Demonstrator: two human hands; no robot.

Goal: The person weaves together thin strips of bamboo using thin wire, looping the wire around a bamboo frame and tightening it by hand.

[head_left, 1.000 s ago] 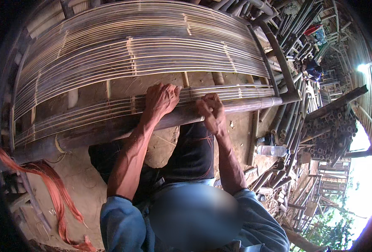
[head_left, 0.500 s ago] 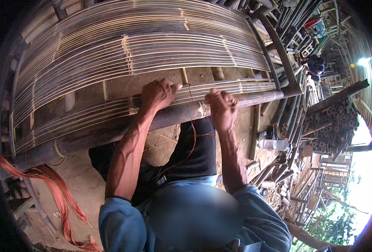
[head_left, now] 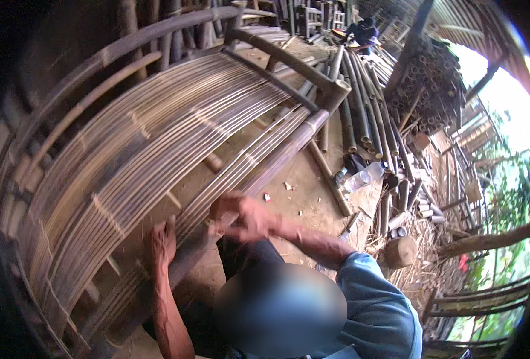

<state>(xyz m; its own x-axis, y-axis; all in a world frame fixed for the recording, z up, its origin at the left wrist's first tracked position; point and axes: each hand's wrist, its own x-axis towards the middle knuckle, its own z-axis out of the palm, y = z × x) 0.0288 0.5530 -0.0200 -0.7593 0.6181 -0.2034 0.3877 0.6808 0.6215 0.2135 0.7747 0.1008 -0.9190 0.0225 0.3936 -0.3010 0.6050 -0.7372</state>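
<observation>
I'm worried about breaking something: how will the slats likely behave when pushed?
The slats will probably flex, being long and thin. Each is likely light, given its narrowness. They may give less near the cross strips, which span several.

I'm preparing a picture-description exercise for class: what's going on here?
A person's left hand is at a slatted bamboo frame, beside its front pole. The right hand is at that pole, blurred; whether either hand grips anything is unclear. A clear bottle lies off to the right.
</observation>
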